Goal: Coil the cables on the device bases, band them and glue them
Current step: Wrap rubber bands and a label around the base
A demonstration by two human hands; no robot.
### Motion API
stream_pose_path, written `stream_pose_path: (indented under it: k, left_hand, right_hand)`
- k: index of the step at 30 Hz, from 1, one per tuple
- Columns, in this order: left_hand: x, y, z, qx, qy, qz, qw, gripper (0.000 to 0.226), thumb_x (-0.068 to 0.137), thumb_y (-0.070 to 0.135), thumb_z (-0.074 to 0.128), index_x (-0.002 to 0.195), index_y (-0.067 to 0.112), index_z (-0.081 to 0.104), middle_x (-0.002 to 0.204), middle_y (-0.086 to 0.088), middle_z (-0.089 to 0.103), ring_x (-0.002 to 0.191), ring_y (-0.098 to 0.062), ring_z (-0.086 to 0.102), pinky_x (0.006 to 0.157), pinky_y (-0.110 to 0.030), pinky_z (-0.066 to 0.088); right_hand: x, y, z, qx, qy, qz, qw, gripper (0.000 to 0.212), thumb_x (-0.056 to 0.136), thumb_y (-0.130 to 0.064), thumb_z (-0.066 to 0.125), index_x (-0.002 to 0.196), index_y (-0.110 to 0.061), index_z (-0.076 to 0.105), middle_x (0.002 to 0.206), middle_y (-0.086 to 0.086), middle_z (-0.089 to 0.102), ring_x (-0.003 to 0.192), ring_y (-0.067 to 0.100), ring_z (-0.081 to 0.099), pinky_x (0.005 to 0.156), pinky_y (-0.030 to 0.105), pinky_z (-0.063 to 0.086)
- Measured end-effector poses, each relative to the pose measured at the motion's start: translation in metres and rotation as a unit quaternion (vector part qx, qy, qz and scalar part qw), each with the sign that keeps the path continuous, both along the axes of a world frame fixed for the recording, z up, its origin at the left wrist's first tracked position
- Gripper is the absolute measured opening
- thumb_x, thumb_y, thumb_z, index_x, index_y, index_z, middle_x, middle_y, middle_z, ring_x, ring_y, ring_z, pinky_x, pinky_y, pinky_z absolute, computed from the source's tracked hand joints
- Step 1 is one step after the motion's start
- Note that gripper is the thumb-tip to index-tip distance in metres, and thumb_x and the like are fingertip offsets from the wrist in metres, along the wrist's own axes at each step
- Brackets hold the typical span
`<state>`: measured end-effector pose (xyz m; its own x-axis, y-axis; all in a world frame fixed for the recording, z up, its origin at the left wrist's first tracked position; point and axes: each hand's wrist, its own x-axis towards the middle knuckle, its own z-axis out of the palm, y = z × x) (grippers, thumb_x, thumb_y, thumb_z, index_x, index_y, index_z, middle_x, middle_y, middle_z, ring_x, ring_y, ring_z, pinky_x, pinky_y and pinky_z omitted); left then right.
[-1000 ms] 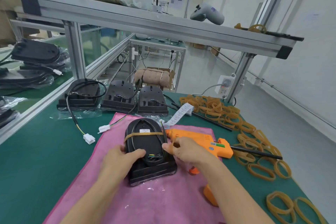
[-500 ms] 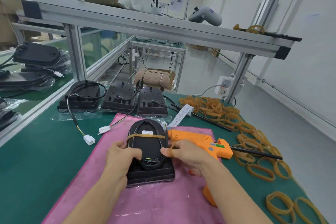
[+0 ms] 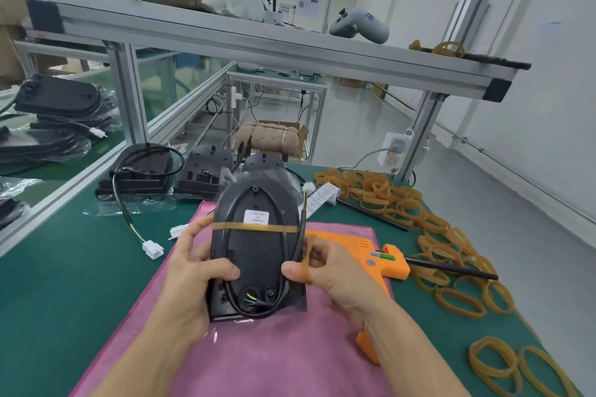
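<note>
device base (image 3: pixel 258 255) at frame centre, raised and tilted over the pink cloth (image 3: pixel 258 358); cable (image 3: pixel 229 235) coiled on it. left hand (image 3: pixel 193 274) grips its left edge. right hand (image 3: pixel 329 271) stretches a rubber band (image 3: pixel 258 228) crossing the base.

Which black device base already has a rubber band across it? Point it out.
The device base held by both hands over the pink cloth; the three bases behind it are unbanded.
</note>
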<state>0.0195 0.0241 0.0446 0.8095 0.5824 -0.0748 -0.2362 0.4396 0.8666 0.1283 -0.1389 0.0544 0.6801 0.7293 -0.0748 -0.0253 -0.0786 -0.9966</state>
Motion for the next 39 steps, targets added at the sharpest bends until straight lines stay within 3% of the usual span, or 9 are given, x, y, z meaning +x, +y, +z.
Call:
stream_pose_path:
  k: [4,12,19,24,26,28,32,35,39]
  left_hand:
    - [0.0,0.009,0.027,0.05,-0.07,0.027,0.996,0.095,0.039,-0.015,0.055,0.122,0.029,0.059,0.088,-0.002,0.073,0.07,-0.016,0.067,0.055,-0.033,0.057]
    - [0.013,0.021,0.066,0.166,-0.095,0.021,0.981,0.086,0.049,-0.032,0.056,0.113,0.025,0.067,0.101,0.006,0.075,0.075,-0.01,0.068,0.055,-0.024,0.056]
    - [0.016,0.026,0.066,0.161,-0.091,0.03,0.982,0.086,0.056,-0.03,0.056,0.125,0.02,0.061,0.103,0.006,0.074,0.083,-0.011,0.069,0.063,-0.025,0.058]
    - [0.007,0.01,0.055,0.26,-0.035,0.166,0.951,0.063,0.072,-0.005,0.07,0.125,0.025,0.057,0.122,0.006,0.061,0.113,-0.007,0.057,0.098,-0.025,0.044]
    - [-0.007,-0.008,0.039,0.404,-0.012,0.29,0.868,0.045,0.068,0.006,0.066,0.108,0.026,0.058,0.104,0.007,0.057,0.095,-0.003,0.055,0.086,-0.011,0.039]
    - [-0.013,-0.033,0.019,0.486,-0.035,0.273,0.829,0.038,0.065,0.002,0.063,0.092,0.027,0.056,0.086,0.012,0.052,0.077,0.0,0.05,0.071,-0.008,0.037]
    - [0.009,-0.067,0.001,0.47,0.022,0.184,0.863,0.021,0.077,0.008,0.075,0.085,0.021,0.06,0.078,0.01,0.055,0.069,-0.006,0.05,0.061,-0.018,0.041]
    - [0.026,-0.066,0.003,0.45,0.092,0.244,0.854,0.023,0.082,0.019,0.072,0.075,0.015,0.051,0.069,0.004,0.054,0.061,-0.015,0.048,0.054,-0.03,0.037]
    - [0.03,-0.062,0.007,0.508,0.069,0.283,0.811,0.033,0.084,0.044,0.048,0.074,0.012,0.052,0.064,0.008,0.053,0.049,-0.021,0.046,0.046,-0.026,0.029]
  right_hand:
    - [-0.006,0.001,0.019,0.0,-0.019,0.06,0.998,0.03,0.088,-0.001,0.064,0.118,-0.01,0.065,0.114,0.001,0.071,0.107,0.011,0.066,0.085,0.017,0.05]
    - [-0.014,0.011,0.036,-0.003,-0.02,0.082,0.996,0.033,0.083,-0.017,0.07,0.114,-0.024,0.063,0.101,-0.021,0.072,0.092,-0.011,0.063,0.071,0.003,0.045]
    - [-0.011,0.024,0.028,0.053,0.02,0.056,0.997,0.045,0.074,-0.02,0.072,0.117,-0.011,0.066,0.117,0.007,0.07,0.108,0.018,0.064,0.095,0.033,0.05]
    - [-0.012,0.036,0.023,0.127,0.088,-0.046,0.987,0.047,0.065,-0.016,0.074,0.108,0.001,0.067,0.102,0.015,0.072,0.093,0.023,0.067,0.09,0.036,0.055]
    - [-0.011,0.041,0.026,0.161,0.126,-0.081,0.975,0.055,0.062,-0.009,0.08,0.111,0.007,0.064,0.103,0.018,0.069,0.093,0.026,0.065,0.085,0.034,0.055]
    - [-0.011,0.045,0.031,0.204,0.173,-0.115,0.957,0.05,0.067,-0.009,0.075,0.112,0.01,0.063,0.103,0.02,0.068,0.087,0.026,0.064,0.079,0.033,0.055]
    - [-0.024,0.057,0.031,0.213,0.182,-0.151,0.948,0.005,0.083,-0.005,0.066,0.084,-0.003,0.061,0.065,0.008,0.058,0.05,0.015,0.053,0.046,0.024,0.045]
    - [-0.033,0.064,0.024,0.219,0.186,-0.172,0.942,0.02,0.083,-0.008,0.067,0.066,-0.011,0.056,0.052,0.001,0.05,0.044,0.012,0.047,0.043,0.022,0.041]
    - [-0.035,0.07,0.028,0.239,0.207,-0.204,0.927,0.014,0.083,-0.008,0.068,0.073,-0.009,0.06,0.052,0.001,0.056,0.043,0.012,0.052,0.042,0.021,0.043]
